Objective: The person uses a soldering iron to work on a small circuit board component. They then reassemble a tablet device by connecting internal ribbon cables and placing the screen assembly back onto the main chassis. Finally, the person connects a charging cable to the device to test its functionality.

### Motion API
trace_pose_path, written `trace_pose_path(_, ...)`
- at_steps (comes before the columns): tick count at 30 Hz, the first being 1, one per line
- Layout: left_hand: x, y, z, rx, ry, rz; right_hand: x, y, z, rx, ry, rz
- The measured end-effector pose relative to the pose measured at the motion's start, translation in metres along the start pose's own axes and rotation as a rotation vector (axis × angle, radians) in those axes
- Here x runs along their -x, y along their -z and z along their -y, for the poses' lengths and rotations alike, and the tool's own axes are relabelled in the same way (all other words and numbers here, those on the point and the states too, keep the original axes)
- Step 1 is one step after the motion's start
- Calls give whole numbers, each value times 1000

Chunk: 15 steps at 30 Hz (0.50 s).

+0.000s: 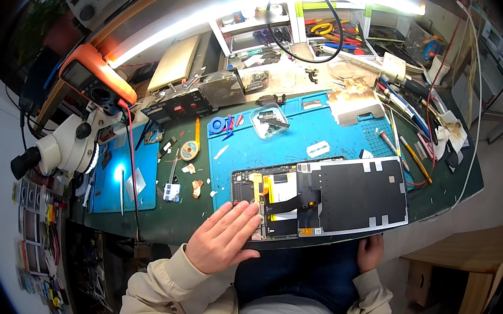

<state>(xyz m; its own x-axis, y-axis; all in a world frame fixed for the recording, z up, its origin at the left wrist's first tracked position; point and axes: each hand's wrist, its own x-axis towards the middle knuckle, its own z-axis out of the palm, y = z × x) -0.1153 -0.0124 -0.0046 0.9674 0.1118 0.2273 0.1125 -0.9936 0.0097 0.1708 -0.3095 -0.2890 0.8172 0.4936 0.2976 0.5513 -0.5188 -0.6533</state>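
With our left hand [224, 238] open flat on the opened tablet [326, 196] right of centre, gripping nothing, we should press lightly, sparing its flex cable [286, 206]; we cannot tell what our right hand [370, 253] holds.

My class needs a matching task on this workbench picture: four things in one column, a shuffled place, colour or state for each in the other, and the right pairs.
Column one
1. Left hand
2. Right hand
3. Tablet
4. Multimeter

Column two
A. Orange casing
B. Opened up, insides showing
C. By the person's right thigh
D. Over the tablet's left end

Right pairs: 1-D, 2-C, 3-B, 4-A
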Motion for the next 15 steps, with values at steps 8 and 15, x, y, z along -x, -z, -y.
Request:
trace_pose_path(8,-1,1,-3,-6,28,33,2,-5,-4,66,-14,41)
trace_pose_path(15,-2,1,-4,-10,66,91,4,-7,-6,98,-24,34)
